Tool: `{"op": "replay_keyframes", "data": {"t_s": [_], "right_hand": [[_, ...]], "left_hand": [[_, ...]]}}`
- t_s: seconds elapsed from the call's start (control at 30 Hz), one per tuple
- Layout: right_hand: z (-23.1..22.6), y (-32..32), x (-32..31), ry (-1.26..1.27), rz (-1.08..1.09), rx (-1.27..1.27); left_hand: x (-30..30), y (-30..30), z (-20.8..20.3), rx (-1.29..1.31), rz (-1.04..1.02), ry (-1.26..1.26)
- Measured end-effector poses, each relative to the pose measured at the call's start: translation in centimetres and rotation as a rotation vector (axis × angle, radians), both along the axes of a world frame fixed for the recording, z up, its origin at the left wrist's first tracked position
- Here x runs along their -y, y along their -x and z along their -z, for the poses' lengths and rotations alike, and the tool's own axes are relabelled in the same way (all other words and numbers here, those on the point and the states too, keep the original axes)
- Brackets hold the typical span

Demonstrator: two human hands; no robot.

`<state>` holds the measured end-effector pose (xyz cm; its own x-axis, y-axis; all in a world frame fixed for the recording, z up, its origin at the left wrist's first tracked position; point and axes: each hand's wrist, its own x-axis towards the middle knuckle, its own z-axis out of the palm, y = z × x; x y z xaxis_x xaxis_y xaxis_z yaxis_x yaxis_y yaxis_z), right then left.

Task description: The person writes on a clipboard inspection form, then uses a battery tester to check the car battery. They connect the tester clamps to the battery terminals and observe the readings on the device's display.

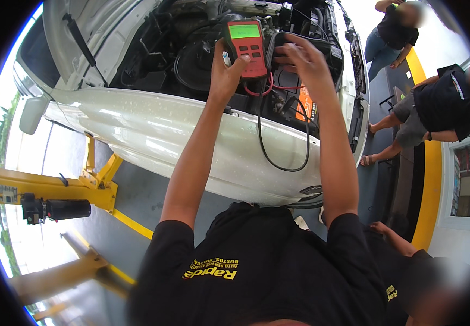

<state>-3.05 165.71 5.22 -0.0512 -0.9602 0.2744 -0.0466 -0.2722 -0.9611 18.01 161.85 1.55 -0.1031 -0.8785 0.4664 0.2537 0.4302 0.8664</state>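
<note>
My left hand point(226, 70) is closed around a red and black handheld battery tester point(252, 64) with a lit green screen, its thumb on the front near the buttons. A small white and blue item point(226, 58) shows beside that hand's fingers; its kind is unclear. Just right of the tester, my right hand point(306, 61) is raised with its fingers apart and slightly blurred, apparently holding nothing. Red and black cables point(260, 122) run from the tester's lower end, and the black one loops over the fender. Below the right hand lies a car battery point(303, 106) with an orange label.
The white car's fender point(191, 130) lies between my body and the engine bay point(186, 60). A yellow vehicle lift point(50, 187) stands at the left. Two people point(436, 106) are at the right beyond the car, and another person point(409, 271) is close at the lower right.
</note>
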Motion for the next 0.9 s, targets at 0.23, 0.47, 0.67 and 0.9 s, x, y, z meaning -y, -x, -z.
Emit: {"op": "replay_keyframes", "data": {"t_s": [0.23, 0.47, 0.67, 0.9], "right_hand": [[6.5, 5.8, -4.8, -0.133, 0.385, -0.128], [11.5, 6.8, -7.6, -0.152, 0.375, -0.631], [9.9, 4.5, -8.4, -0.187, 0.351, -0.881], [10.8, 4.9, -8.6, -0.107, 0.387, -0.893]], "left_hand": [[0.9, -0.1, 0.5, 0.082, -0.136, -0.002], [1.0, 0.6, 0.5, 0.151, -0.176, 0.095], [0.7, -0.2, 0.7, 0.182, -0.219, 0.078], [0.5, 0.3, 0.5, 0.255, -0.232, 0.074]]}}
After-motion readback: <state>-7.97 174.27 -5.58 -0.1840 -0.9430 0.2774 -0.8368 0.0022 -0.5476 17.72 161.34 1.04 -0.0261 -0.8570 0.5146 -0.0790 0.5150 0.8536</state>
